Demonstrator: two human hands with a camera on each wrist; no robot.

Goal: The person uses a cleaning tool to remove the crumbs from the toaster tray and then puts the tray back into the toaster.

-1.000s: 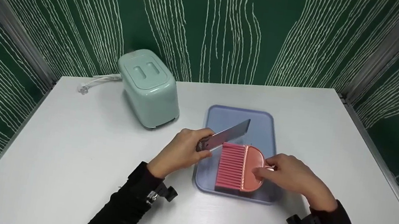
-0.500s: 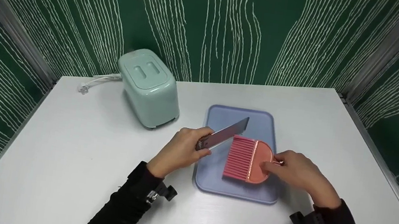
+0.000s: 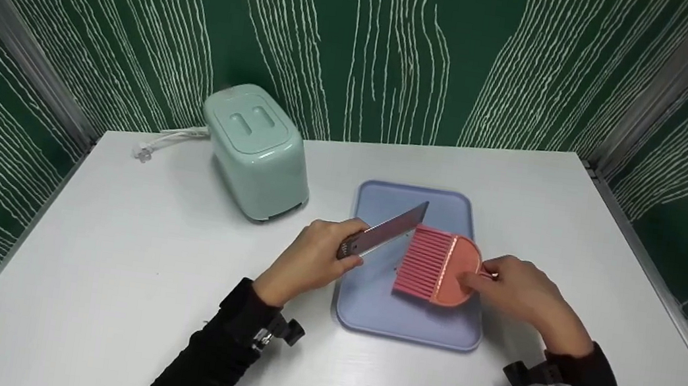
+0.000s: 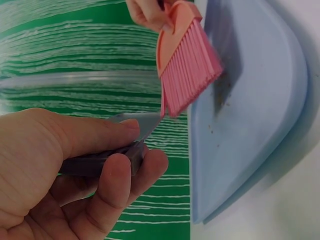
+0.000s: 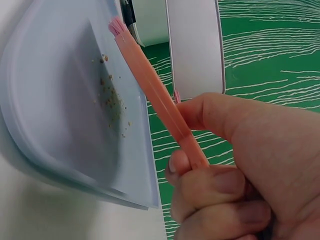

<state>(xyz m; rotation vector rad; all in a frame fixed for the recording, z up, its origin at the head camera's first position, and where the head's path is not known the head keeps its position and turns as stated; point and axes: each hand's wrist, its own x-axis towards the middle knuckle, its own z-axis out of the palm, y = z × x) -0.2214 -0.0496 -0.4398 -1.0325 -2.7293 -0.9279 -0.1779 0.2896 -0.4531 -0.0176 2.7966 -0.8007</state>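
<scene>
My left hand (image 3: 318, 251) grips the dark handle of a cleaver (image 3: 389, 231), its broad blade tilted over the blue tray (image 3: 361, 311). Between thumb and fingers my right hand (image 3: 524, 291) pinches the handle of a small hand brush (image 3: 461, 271), orange with pink bristles. In the head view the bristles (image 3: 425, 261) point left, their far corner close beside the blade tip. Brown crumbs (image 5: 111, 95) lie scattered on the tray in the right wrist view. The left wrist view shows the brush (image 4: 190, 70) beyond the blade (image 4: 145, 122), over the tray.
A mint-green toaster (image 3: 261, 162) stands at the back left of the white table (image 3: 108, 268). Its white cord and plug (image 3: 143, 152) lie behind it. Green walls with white streaks (image 3: 388, 59) close in the back and sides.
The brush in my right hand has moved away from me and to the right over the tray, its bristles tilting slightly. The cleaver in my left hand has shifted only slightly.
</scene>
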